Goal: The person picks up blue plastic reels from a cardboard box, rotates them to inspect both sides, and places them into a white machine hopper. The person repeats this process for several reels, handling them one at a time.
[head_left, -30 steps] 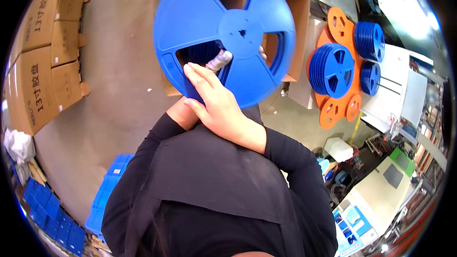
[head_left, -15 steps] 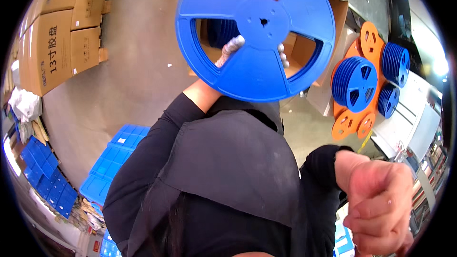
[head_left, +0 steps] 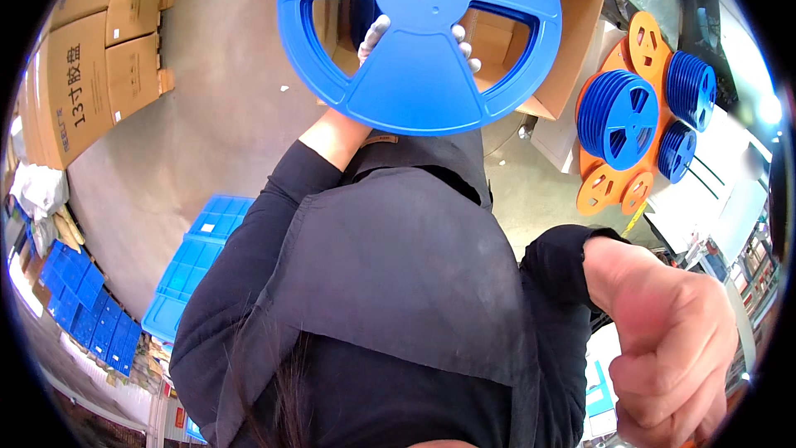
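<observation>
Large blue plastic reels, at least two stacked flat together, are at the upper middle, with windows between broad spokes. My left hand grips them from below, thumb and fingers wrapped round a spoke through two windows. Whitish covers are on its fingertips. The palm is hidden under the reels. At the lower right, close to the camera, my right hand is raised with its fingers curled closed. Whether anything lies inside them is hidden. Beneath the reels stands an open cardboard box, partly covered.
To the right, an orange rack bears several stacks of blue reels, beside a white table. Stacked cartons stand at the far left. Blue lidded crates sit left of my arm, and more blue bins lie beyond.
The whole view has shifted. The blue reels and my left hand appear higher and farther left. My right hand appears slightly farther right, still curled.
</observation>
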A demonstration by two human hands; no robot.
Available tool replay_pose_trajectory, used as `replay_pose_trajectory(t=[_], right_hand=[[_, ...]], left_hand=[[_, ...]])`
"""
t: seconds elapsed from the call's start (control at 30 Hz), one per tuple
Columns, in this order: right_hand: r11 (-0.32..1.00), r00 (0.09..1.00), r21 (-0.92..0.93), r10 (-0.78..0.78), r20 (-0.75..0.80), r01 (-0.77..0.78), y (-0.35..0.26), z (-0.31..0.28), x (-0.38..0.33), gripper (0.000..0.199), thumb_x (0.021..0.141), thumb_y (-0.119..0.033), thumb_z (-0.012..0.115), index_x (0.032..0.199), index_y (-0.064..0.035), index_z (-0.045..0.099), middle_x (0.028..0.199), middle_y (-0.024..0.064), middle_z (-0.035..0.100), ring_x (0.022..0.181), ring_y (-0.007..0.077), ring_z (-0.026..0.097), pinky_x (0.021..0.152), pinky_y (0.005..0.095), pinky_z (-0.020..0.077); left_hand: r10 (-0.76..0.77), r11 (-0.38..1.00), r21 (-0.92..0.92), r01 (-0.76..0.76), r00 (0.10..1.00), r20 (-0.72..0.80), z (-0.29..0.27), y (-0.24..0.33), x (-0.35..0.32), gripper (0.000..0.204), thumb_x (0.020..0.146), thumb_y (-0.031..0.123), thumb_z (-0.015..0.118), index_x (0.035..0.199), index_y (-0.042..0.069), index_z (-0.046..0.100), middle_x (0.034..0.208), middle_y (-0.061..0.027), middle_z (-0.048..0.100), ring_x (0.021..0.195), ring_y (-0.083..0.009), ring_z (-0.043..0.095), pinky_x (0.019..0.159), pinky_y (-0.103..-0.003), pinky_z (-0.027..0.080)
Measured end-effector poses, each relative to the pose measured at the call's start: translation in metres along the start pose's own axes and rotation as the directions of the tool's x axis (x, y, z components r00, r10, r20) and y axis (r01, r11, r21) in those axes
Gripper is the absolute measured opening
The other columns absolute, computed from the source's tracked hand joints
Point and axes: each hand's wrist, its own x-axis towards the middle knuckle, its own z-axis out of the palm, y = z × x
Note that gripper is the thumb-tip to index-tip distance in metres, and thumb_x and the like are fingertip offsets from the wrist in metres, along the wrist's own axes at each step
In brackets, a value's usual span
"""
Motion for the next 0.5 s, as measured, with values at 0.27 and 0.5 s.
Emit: replay_pose_trajectory(t=[0.27, 0.5], right_hand=[[0.234, 0.742, -0.710, 0.329, -0.585, -0.664, 0.067, -0.039, -0.091, 0.043, 0.086, -0.027, 0.059, 0.123, -0.0045, 0.055, 0.130, 0.0107, 0.048, 0.118, 0.0253, 0.045, 0.096, 0.0392, 0.0350], [-0.230, 0.631, -0.964, 0.730, -0.262, -0.133, 0.102, -0.052, -0.147, 0.060, 0.085, -0.048, 0.058, 0.138, -0.0198, 0.048, 0.143, 0.0014, 0.046, 0.137, 0.0246, 0.035, 0.111, 0.0564, 0.0169]], left_hand=[[0.010, 0.992, 0.129, -0.010, 1.000, 0.001, 0.008, -0.005, -0.011, 0.077, 0.084, 0.057, 0.055, 0.139, 0.007, 0.038, 0.125, -0.0124, 0.050, 0.121, -0.0329, 0.049, 0.108, -0.045, 0.037], [0.075, 0.993, 0.096, -0.070, 0.996, -0.046, 0.006, -0.004, -0.032, 0.088, 0.084, 0.066, 0.047, 0.150, 0.013, 0.021, 0.149, -0.0188, 0.031, 0.133, -0.0360, 0.038, 0.111, -0.050, 0.032]])
